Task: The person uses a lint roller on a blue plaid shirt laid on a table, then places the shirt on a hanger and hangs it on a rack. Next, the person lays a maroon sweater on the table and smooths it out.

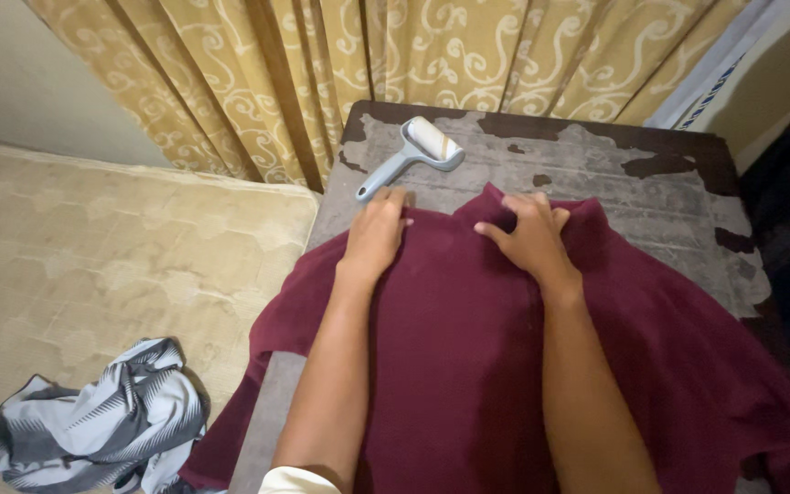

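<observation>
Your garment point(468, 366) – dark red – lies spread flat on the tabletop point(614, 174), collar end pointing away from you toward the curtain point(322, 73), long axis running from you to the far edge. Its near part hangs off the tabletop's left and near edges.

Your left hand point(375, 233) lies palm down at the garment's far left edge, fingers together and extended, fingertips at the cloth's edge; not gripping anything. Forearm runs straight up from the bottom of the view.

Your right hand point(530, 236) sits at the collar, fingers curled, pinching a fold of the garment, thumb pointing left. Forearm comes in from lower right, angled slightly inward.

Lint roller point(413, 155) lies on the tabletop just beyond your left hand – handle toward it, roll head toward the curtain, not touching the garment.

Bed point(93, 265) to the left, with a crumpled grey-and-white cloth point(93, 425) on it, well apart from the hands.
</observation>
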